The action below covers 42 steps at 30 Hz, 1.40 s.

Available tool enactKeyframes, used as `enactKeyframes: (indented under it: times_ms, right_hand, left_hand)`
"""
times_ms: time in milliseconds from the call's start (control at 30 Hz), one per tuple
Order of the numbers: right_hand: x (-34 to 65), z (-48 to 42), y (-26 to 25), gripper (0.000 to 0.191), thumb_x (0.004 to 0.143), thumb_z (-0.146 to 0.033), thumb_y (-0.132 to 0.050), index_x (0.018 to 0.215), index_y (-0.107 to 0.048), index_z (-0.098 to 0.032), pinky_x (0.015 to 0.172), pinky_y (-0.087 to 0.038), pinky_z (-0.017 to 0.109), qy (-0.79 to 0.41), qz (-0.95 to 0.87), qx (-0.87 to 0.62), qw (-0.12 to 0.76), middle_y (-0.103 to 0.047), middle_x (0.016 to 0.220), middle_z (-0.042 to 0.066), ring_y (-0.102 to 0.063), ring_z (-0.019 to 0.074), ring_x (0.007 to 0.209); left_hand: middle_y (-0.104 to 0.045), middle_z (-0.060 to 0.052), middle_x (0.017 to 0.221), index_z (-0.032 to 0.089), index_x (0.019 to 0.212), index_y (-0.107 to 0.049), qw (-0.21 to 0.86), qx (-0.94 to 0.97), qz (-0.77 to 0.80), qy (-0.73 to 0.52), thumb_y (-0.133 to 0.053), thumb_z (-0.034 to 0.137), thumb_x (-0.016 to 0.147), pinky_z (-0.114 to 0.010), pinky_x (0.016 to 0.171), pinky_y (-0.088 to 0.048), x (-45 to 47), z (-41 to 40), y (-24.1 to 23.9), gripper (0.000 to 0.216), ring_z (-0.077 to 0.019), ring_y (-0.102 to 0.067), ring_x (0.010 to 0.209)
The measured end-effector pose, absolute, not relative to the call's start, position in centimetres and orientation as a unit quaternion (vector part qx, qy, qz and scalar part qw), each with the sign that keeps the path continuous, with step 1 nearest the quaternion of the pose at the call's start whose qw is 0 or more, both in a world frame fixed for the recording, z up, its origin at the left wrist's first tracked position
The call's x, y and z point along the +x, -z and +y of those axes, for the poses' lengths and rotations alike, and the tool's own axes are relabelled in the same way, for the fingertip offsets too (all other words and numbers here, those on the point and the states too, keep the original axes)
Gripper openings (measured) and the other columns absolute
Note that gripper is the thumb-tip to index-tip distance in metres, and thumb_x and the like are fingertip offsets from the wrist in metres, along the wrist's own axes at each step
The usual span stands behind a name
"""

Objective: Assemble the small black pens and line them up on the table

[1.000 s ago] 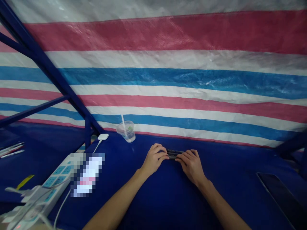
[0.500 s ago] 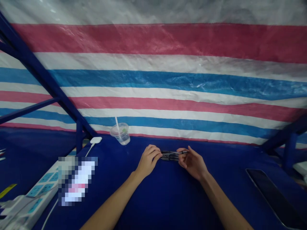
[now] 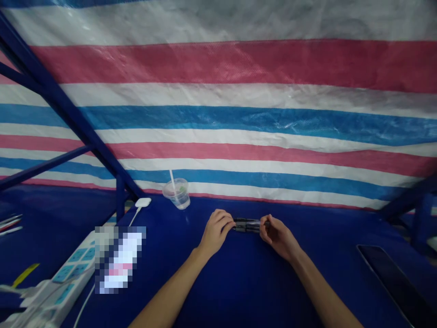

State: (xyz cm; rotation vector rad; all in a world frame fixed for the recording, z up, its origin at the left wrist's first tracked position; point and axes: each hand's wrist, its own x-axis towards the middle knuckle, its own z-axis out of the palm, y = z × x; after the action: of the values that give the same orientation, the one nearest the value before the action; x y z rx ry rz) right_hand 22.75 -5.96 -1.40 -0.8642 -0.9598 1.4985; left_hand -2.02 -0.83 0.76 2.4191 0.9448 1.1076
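Note:
A small bundle of dark pens with see-through barrels (image 3: 247,225) lies crosswise between my hands, low above the blue cloth-covered table (image 3: 239,282). My left hand (image 3: 215,232) pinches the bundle's left end with its fingertips. My right hand (image 3: 278,237) grips the right end, its fingers curled over the pens. Parts of the bundle are hidden by my fingers, so I cannot count the pens.
A transparent plastic cup with a straw (image 3: 176,194) and a white adapter (image 3: 142,202) stand at the far table edge. A white power strip (image 3: 64,269) lies at left, a dark tablet (image 3: 392,282) at right. Blue steel frame bars (image 3: 68,109) and a striped tarp (image 3: 239,118) rise behind.
My right hand has drawn back rightward from the bundle's middle to its end, and a single pen it held out half a second ago is back among the others. The view has shifted slightly.

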Motion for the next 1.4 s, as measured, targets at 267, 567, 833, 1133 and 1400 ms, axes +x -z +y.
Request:
enactKeyframes:
  times_ms: [267, 567, 833, 1133, 1400]
  right_hand:
    - [24.2, -5.1, 2.0, 0.04, 0.085, -0.058, -0.074, 0.101, -0.078, -0.022, 0.069, -0.053, 0.035, -0.424, -0.497, -0.514, 0.555, -0.074, 0.088, 0.006, -0.066, 0.0223, 0.074]
    - [23.8, -4.0, 4.1, 0.03, 0.088, -0.051, -0.069, 0.092, -0.079, -0.023, 0.081, -0.057, 0.042, -0.24, -0.549, -0.581, 0.552, -0.077, 0.094, 0.008, -0.072, 0.027, 0.085]
    - [24.3, -4.1, 5.2, 0.024, 0.092, -0.042, -0.061, 0.094, -0.077, -0.024, 0.083, -0.056, 0.044, -0.162, -0.574, -0.623, 0.506, -0.074, 0.091, 0.008, -0.07, 0.0269, 0.086]
    - [24.0, -4.4, 4.5, 0.032, 0.096, -0.049, -0.056, 0.101, -0.074, -0.022, 0.095, -0.048, 0.047, -0.134, -0.636, -0.628, 0.428, -0.076, 0.102, 0.01, -0.063, 0.0313, 0.104]
    - [23.5, -5.4, 3.9, 0.051, 0.09, -0.05, -0.069, 0.134, -0.059, -0.027, 0.107, -0.038, 0.054, -0.091, -0.738, -0.574, 0.344, -0.066, 0.133, 0.01, -0.055, 0.0328, 0.127]
  left_hand:
    - [-0.07, -0.006, 0.099, 0.022, 0.1, -0.073, 0.184, 0.797, 0.387, -0.425, -0.065, 0.034, 0.098, -0.041, 0.092, -0.053, -2.5, 0.1, 0.1, 0.014, -0.0228, -0.062, 0.102]
    - [-0.076, -0.004, 0.107, 0.028, 0.115, -0.075, 0.232, 0.785, 0.445, -0.364, -0.056, 0.027, 0.102, -0.04, 0.091, -0.055, -2.3, 1.3, 0.7, 0.024, -0.0216, -0.07, 0.098]
    - [-0.073, -0.005, 0.124, 0.028, 0.132, -0.067, 0.163, 0.858, 0.405, -0.272, -0.057, 0.036, 0.103, -0.046, 0.097, -0.05, -1.6, 0.3, 0.1, 0.032, -0.0258, -0.06, 0.114]
    - [-0.058, -0.005, 0.148, 0.03, 0.151, -0.048, 0.139, 0.895, 0.385, -0.179, -0.071, 0.061, 0.087, -0.05, 0.113, -0.039, -1.7, -0.2, 0.2, 0.075, -0.0312, -0.045, 0.135]
    - [-0.061, -0.005, 0.144, 0.031, 0.15, -0.05, 0.141, 0.898, 0.371, -0.189, -0.064, 0.052, 0.095, -0.048, 0.112, -0.041, -1.6, 0.0, 0.4, 0.06, -0.0298, -0.047, 0.133]
